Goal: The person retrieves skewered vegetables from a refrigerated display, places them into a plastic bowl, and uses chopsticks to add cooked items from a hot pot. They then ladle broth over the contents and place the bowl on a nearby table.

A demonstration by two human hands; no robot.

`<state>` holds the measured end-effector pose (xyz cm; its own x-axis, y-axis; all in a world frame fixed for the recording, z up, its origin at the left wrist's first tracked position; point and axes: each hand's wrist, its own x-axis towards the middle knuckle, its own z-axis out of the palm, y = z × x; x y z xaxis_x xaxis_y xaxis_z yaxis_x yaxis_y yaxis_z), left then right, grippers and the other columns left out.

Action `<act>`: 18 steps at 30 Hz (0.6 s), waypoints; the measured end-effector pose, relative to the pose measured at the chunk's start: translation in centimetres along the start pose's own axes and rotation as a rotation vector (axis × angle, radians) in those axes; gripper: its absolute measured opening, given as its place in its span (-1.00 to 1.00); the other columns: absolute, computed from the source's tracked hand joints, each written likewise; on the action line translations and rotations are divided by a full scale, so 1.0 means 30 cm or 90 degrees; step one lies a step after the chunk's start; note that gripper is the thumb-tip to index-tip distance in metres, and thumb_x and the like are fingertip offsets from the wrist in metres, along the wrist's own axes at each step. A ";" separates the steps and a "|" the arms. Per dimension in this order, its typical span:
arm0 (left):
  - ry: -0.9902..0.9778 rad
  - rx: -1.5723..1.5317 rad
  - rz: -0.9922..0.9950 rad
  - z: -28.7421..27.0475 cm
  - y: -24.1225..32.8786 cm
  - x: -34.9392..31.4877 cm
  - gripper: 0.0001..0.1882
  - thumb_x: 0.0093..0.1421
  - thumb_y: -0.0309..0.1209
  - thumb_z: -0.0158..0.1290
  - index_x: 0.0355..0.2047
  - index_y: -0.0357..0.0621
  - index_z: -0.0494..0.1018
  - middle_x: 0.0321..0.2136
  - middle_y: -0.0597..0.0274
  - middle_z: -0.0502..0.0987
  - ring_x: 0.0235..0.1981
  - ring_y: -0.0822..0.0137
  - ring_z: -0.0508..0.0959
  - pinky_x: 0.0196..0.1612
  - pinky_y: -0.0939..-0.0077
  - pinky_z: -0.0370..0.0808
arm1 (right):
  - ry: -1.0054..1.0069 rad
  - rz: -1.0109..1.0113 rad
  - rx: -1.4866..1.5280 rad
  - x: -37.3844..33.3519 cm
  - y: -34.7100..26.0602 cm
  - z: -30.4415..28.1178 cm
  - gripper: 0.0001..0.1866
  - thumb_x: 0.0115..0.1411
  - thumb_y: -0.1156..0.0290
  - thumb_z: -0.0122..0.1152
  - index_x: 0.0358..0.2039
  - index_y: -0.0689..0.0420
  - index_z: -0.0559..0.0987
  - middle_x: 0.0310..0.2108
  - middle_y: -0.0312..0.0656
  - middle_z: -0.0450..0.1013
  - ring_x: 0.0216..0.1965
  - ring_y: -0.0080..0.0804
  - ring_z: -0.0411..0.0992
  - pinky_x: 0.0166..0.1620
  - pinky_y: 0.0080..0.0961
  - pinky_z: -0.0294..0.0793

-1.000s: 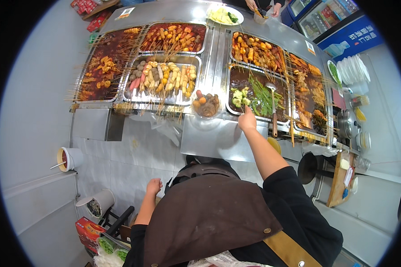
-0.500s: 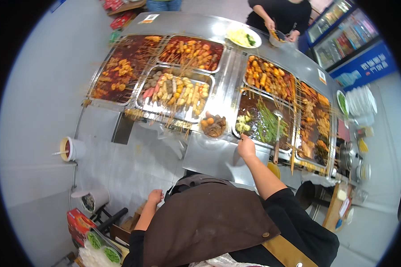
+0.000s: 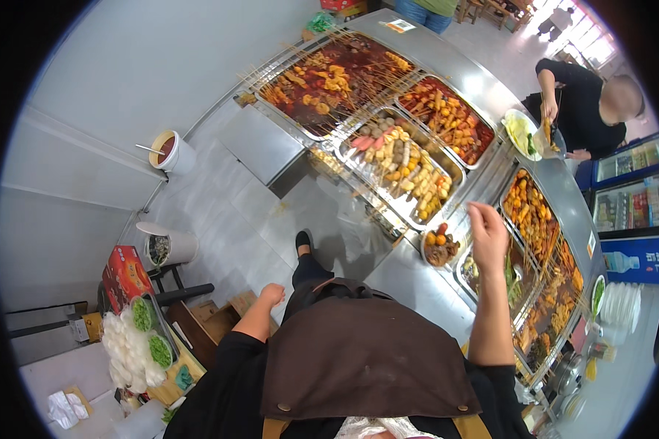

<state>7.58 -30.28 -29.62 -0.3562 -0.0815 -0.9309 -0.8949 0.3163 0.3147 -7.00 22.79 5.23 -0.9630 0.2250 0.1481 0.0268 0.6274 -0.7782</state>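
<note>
Bowl (image 3: 440, 246) at counter (image 3: 483, 82) edge near right hand (image 3: 488, 235); open room beyond left hand (image 3: 272, 295).

We are seeing white characters (image 3: 652, 257) on a blue panel (image 3: 637, 275) with a bottle picture (image 3: 622, 261), two orange-and-white cards (image 3: 400, 26) lying on the steel counter (image 3: 458, 58), their print being illegible

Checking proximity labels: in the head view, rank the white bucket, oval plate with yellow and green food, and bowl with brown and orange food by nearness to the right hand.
From the right hand:
1. Bowl: just left.
2. Oval plate: ahead, slightly right.
3. White bucket: far left.
</note>
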 end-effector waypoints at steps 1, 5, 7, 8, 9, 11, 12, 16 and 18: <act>0.007 -0.018 -0.002 -0.039 0.008 0.027 -0.74 0.30 -0.32 -0.09 -0.52 -0.10 0.42 -0.61 0.28 0.47 -0.63 0.35 0.49 -0.60 0.41 0.39 | -0.056 -0.021 0.113 0.049 -0.067 0.109 -0.77 0.30 0.35 0.21 -0.16 0.24 0.64 -0.25 -0.21 0.57 -0.22 -0.48 0.49 -0.12 -0.53 0.46; -0.032 -0.084 0.052 -0.253 0.087 0.139 -0.75 0.29 -0.32 -0.10 -0.50 -0.11 0.45 -0.60 0.28 0.48 -0.63 0.36 0.49 -0.61 0.45 0.36 | -0.240 -0.082 -0.051 0.368 -0.196 0.667 -0.73 0.22 0.26 0.22 -0.15 0.14 0.65 -0.24 -0.08 0.61 -0.22 -0.22 0.58 -0.12 -0.38 0.52; -0.021 -0.091 0.105 -0.375 0.150 0.195 -0.75 0.30 -0.30 -0.09 -0.45 -0.11 0.49 -0.57 0.29 0.51 -0.60 0.38 0.50 -0.60 0.46 0.37 | -0.291 0.007 -0.155 0.538 -0.202 0.938 -0.72 0.21 0.23 0.13 -0.13 0.02 0.65 -0.15 -0.06 0.58 -0.10 -0.06 0.54 -0.03 -0.19 0.51; 0.017 -0.081 0.126 -0.428 0.173 0.217 -0.75 0.30 -0.29 -0.08 -0.41 -0.12 0.51 -0.55 0.29 0.52 -0.57 0.40 0.51 -0.59 0.46 0.37 | -0.302 0.053 -0.215 0.615 -0.196 1.052 -0.69 0.22 0.20 0.09 -0.12 0.04 0.63 -0.10 -0.04 0.56 -0.05 -0.04 0.52 0.00 -0.17 0.50; 0.054 -0.095 0.113 -0.471 0.186 0.234 -0.75 0.30 -0.27 -0.07 -0.38 -0.12 0.53 -0.52 0.30 0.54 -0.55 0.41 0.53 -0.58 0.46 0.37 | -0.271 0.013 -0.247 0.676 -0.181 1.143 -0.70 0.23 0.22 0.07 -0.11 0.05 0.61 -0.08 -0.01 0.54 -0.03 -0.01 0.51 0.01 -0.15 0.50; 0.099 -0.151 0.131 -0.581 0.179 0.251 -0.76 0.29 -0.27 -0.04 -0.33 -0.14 0.54 -0.48 0.31 0.55 -0.50 0.42 0.54 -0.55 0.46 0.39 | -0.244 0.022 -0.343 0.768 -0.151 1.283 -0.71 0.25 0.29 0.01 -0.11 0.07 0.59 -0.04 0.05 0.50 -0.01 0.04 0.50 0.02 -0.11 0.50; 0.123 -0.182 0.125 -0.647 0.173 0.268 -0.77 0.29 -0.27 -0.02 -0.31 -0.14 0.55 -0.46 0.32 0.56 -0.47 0.42 0.55 -0.54 0.46 0.39 | -0.240 0.038 -0.377 0.799 -0.137 1.333 -0.72 0.25 0.32 -0.02 -0.10 0.08 0.58 -0.03 0.08 0.48 -0.01 0.06 0.50 0.02 -0.09 0.51; 0.055 -0.248 0.079 -0.870 0.078 0.341 -0.81 0.26 -0.34 0.02 -0.25 -0.19 0.53 -0.40 0.24 0.57 -0.43 0.37 0.56 -0.50 0.45 0.43 | -0.269 0.045 -0.453 0.865 -0.088 1.435 -0.75 0.27 0.38 -0.04 -0.16 0.14 0.58 -0.09 0.11 0.48 -0.03 0.07 0.52 -0.03 -0.07 0.53; 0.034 -0.235 -0.013 -0.948 0.042 0.368 -0.83 0.25 -0.39 0.03 -0.23 -0.20 0.52 -0.37 0.18 0.58 -0.42 0.32 0.57 -0.48 0.41 0.45 | -0.251 0.042 -0.431 0.869 -0.078 1.449 -0.76 0.27 0.36 -0.03 -0.19 0.14 0.59 -0.11 0.10 0.48 -0.06 0.08 0.52 -0.04 -0.07 0.53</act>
<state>-5.12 -57.67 -34.22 -0.3419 -0.1372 -0.9297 -0.9353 -0.0465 0.3508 -43.82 -5.24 -15.62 -0.9742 0.0762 -0.2125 0.1231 0.9683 -0.2172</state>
